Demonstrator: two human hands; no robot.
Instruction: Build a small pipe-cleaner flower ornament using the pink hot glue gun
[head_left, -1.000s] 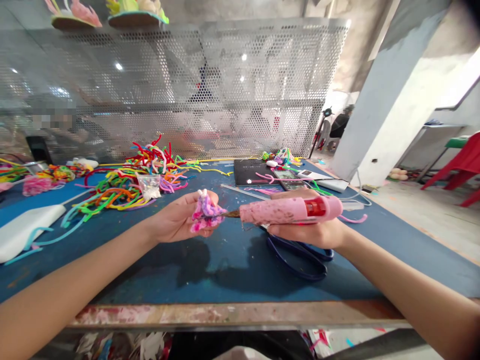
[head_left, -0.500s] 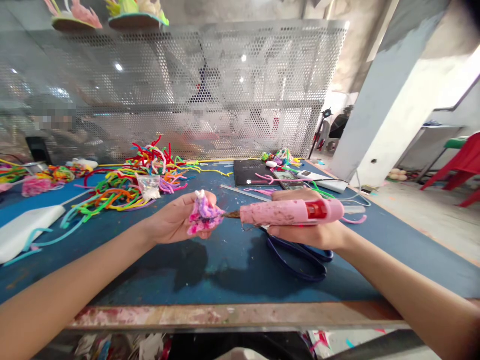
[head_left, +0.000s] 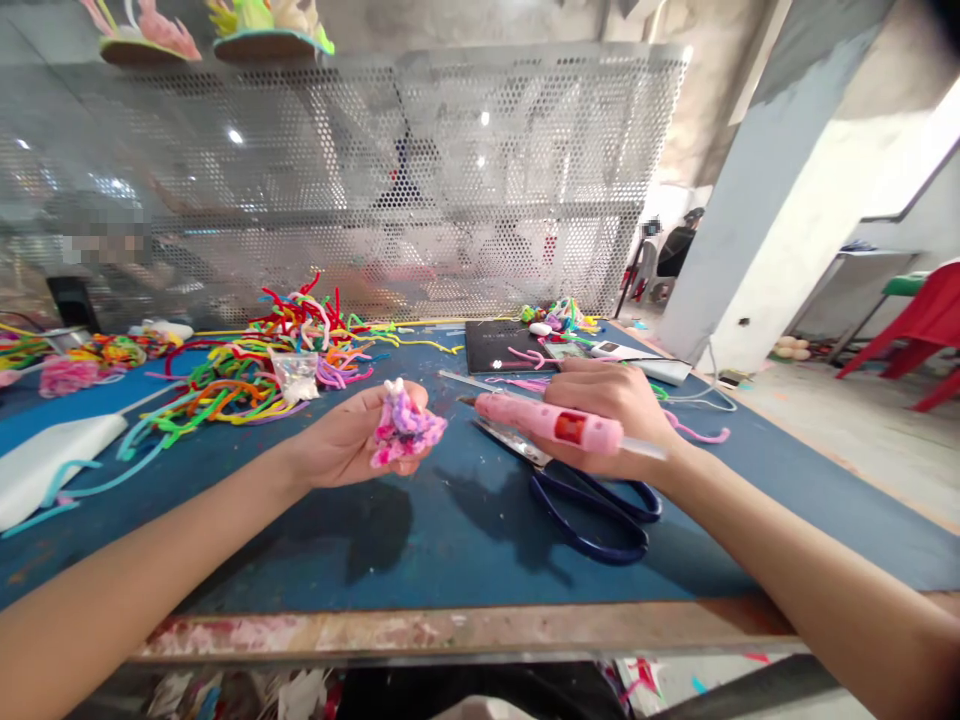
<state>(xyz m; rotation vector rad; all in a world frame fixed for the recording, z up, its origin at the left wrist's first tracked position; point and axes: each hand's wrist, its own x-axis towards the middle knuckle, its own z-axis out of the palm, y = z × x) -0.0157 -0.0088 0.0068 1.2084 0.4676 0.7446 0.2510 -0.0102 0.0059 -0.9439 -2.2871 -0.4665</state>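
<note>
Between the fingers of my left hand (head_left: 341,435) is a small fuzzy pipe-cleaner figure (head_left: 405,428) in pink and purple with white tips on top. My right hand (head_left: 619,400) is wrapped round a pink hot glue gun (head_left: 555,420), whose dark nozzle points left toward the figure with a gap between them. A clear glue stick (head_left: 646,449) pokes out of the gun's back end. Below the gun, scissors (head_left: 592,510) with dark blue handles lie on the blue table mat (head_left: 465,560), their blades partly under it.
A heap of coloured pipe cleaners (head_left: 247,375) lies at the back left, with a small clear bag (head_left: 296,375) on it. A white box-like object (head_left: 56,465) is at far left. A black flat case (head_left: 487,350) lies behind my hands, before a perforated metal screen (head_left: 360,190).
The glue gun has drawn away from the figure, its nozzle no longer touching, and its body has tilted with the back end lower. My left hand has hardly moved.
</note>
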